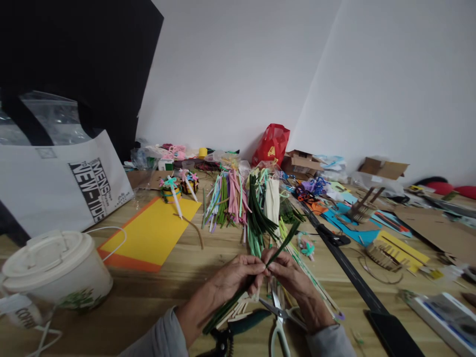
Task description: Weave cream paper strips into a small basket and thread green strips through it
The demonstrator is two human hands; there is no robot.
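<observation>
Tote bag (94, 191) at left, printed "NEW-TIDE"; its smaller lettering is barely legible. Left hand (238, 278) and right hand (284, 277), forearms converging, fingers closed in a pinch on a dark green strip (284, 243), apparently a pipe cleaner, held above the wooden table (148, 297). White-handled scissors (278, 322) lie just below the hands.

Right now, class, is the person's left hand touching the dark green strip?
Touching. The head view shows the left hand gripping the dark green strip between its fingers, with no gap visible.
</observation>
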